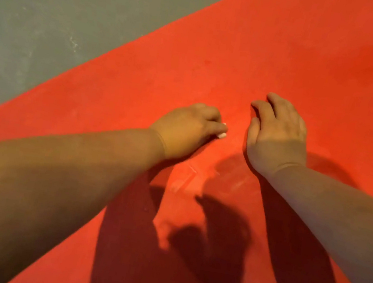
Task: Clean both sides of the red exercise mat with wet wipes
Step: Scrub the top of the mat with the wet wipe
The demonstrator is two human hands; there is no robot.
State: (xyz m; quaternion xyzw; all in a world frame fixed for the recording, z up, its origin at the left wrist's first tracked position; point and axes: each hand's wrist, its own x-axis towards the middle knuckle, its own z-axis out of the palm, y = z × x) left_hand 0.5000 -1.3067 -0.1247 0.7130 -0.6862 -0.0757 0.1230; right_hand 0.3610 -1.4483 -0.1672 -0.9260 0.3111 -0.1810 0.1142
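The red exercise mat point(291, 60) lies flat and runs diagonally across the view. My left hand point(187, 129) rests on it near the middle with its fingers curled in. A small white bit, seemingly a wet wipe point(222, 135), shows at its fingertips; most of it is hidden in the hand. Just to the right, my right hand point(276, 136) is palm down over the mat. Its fingers are loosely bent and spread and hold nothing. Faint pale streaks point(187, 178) mark the mat just below my hands.
Grey floor point(54, 10) with pale scuffs lies left of the mat's long edge and shows again at the lower right corner. Dark shadows of my arms and body fall over the near part of the mat.
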